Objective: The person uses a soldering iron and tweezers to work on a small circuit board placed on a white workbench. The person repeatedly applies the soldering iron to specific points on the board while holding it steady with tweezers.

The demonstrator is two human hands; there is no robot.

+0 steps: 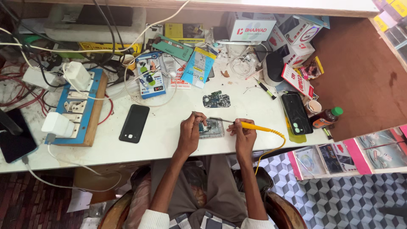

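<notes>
My left hand (191, 131) rests on an opened phone body (212, 129) lying on the white workbench (169, 140), pinching something thin at the phone's upper left. My right hand (243, 133) grips a yellow-handled soldering iron (250, 125) whose metal tip points left onto the phone's inside. The iron's yellow coiled cord (275, 146) drops off the bench's front edge. A loose circuit board (216, 100) lies just beyond the phone.
A black phone (134, 123) lies face down to the left, another black phone (296, 113) to the right. A blue socket board with white chargers (78, 106) sits far left. Boxes, packets and cables crowd the back. A small bottle (326, 117) stands at the right edge.
</notes>
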